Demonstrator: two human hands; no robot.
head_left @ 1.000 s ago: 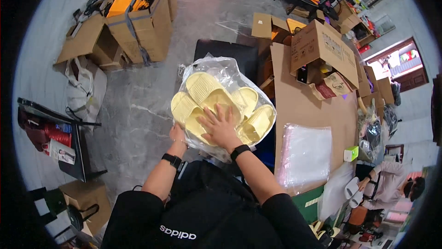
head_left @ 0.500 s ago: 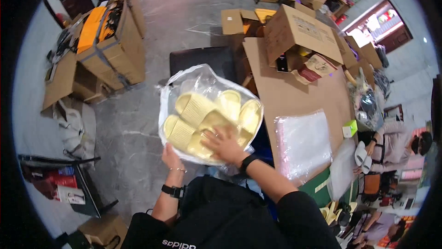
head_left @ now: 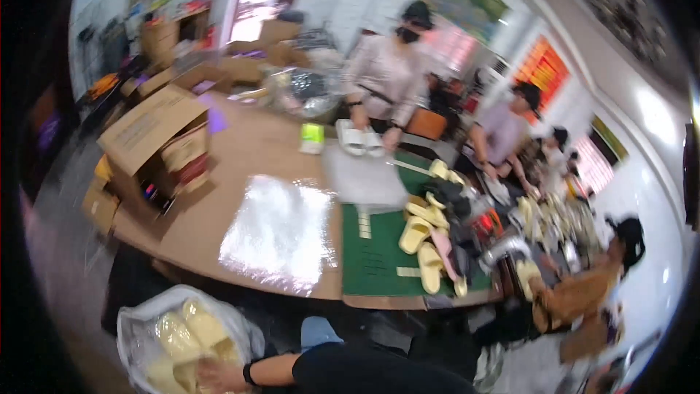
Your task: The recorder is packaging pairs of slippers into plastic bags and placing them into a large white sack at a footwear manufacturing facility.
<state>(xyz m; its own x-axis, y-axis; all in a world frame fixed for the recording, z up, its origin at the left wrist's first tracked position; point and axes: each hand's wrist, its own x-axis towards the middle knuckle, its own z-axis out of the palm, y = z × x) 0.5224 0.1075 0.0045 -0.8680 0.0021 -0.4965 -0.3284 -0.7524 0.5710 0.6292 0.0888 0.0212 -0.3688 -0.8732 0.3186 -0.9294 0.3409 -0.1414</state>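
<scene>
Cluttered table [head_left: 240, 146] behind; right hand [head_left: 219, 376] presses bagged slippers [head_left: 186, 339] (finger state unclear).

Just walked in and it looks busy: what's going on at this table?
The camera wearer's right hand rests on a clear plastic bag full of pale yellow slippers, low beside the table; the left hand is not in view. A stack of clear bags lies on the table, with loose yellow slippers on a green mat. Across it, another person handles a white pair.
</scene>
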